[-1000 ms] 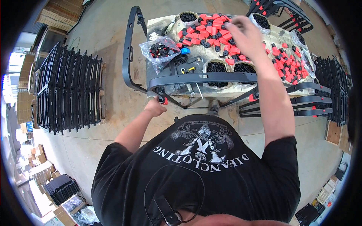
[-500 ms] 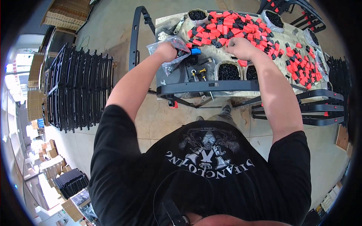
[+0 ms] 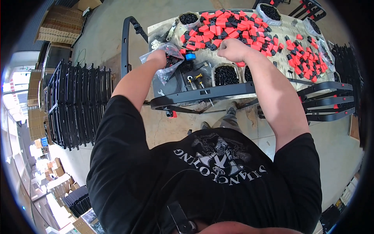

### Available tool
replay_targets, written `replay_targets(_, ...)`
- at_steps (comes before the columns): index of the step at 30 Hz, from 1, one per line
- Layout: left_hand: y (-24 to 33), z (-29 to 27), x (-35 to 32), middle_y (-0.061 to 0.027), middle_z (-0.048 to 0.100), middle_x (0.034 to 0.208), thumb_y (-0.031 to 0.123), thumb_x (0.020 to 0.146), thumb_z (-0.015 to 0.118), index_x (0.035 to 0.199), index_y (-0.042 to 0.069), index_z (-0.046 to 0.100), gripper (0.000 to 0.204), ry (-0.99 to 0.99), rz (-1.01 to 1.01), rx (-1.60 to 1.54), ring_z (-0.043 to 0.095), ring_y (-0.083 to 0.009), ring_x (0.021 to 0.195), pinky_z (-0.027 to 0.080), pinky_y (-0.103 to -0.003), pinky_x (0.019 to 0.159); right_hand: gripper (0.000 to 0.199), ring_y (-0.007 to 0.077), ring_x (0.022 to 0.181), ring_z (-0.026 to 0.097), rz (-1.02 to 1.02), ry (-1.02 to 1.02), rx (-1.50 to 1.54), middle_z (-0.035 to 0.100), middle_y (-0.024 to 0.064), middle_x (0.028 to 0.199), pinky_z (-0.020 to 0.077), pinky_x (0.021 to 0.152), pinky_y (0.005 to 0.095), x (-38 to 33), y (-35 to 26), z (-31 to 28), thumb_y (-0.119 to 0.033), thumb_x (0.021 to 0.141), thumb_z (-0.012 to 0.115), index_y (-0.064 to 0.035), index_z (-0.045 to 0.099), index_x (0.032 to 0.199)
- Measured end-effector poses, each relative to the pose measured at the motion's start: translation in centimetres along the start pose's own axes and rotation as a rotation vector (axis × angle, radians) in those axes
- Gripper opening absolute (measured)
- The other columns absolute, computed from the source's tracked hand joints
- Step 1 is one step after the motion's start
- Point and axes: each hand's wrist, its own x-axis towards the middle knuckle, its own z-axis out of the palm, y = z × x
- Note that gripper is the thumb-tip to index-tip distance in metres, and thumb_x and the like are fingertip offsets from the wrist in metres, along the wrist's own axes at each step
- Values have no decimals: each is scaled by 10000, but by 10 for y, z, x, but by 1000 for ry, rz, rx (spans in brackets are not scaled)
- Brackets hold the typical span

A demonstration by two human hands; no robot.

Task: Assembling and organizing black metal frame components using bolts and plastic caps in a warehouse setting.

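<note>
My left hand [image 3: 159, 58] reaches into a clear plastic bag [image 3: 165, 74] of small black parts at the table's left end; its fingers are hidden inside the bag. My right hand [image 3: 230, 50] rests closed among a heap of red and black plastic pieces [image 3: 233, 27] on the table [image 3: 288, 29]; what it holds is hidden. A curved black frame [image 3: 210, 94] lies along the table's near edge, below both hands.
Tubs of black parts [image 3: 226, 75] sit near the front edge, with others at the back [image 3: 188, 18]. Black frames stand stacked at left [image 3: 76, 105] and lie piled at right [image 3: 327, 105]. Cardboard boxes [image 3: 58, 25] sit at the far left.
My left hand rose from the frame's lower edge up to the bag. My right hand drew back from the far red pieces toward the near middle of the heap.
</note>
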Motion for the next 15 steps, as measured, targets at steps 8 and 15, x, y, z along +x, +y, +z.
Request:
replay_targets(8,67,-122,-176,-111,707,854,177,844,765,1049,64,722,238,348,412,-706,694,-238,799,562,-345,776,465,345,1039,696,26,68,-11,730,219,1106,524,945,403,-7,0,-2,-346,851,695,21,723,1134)
replay_targets(15,100,-89,-247,-72,691,842,115,825,801,1020,56,715,221,578,632,-946,678,-161,740,556,-300,700,426,314,982,709,51,112,-88,745,187,1034,536,895,399,-1,10,-4,-396,839,670,-29,770,1030)
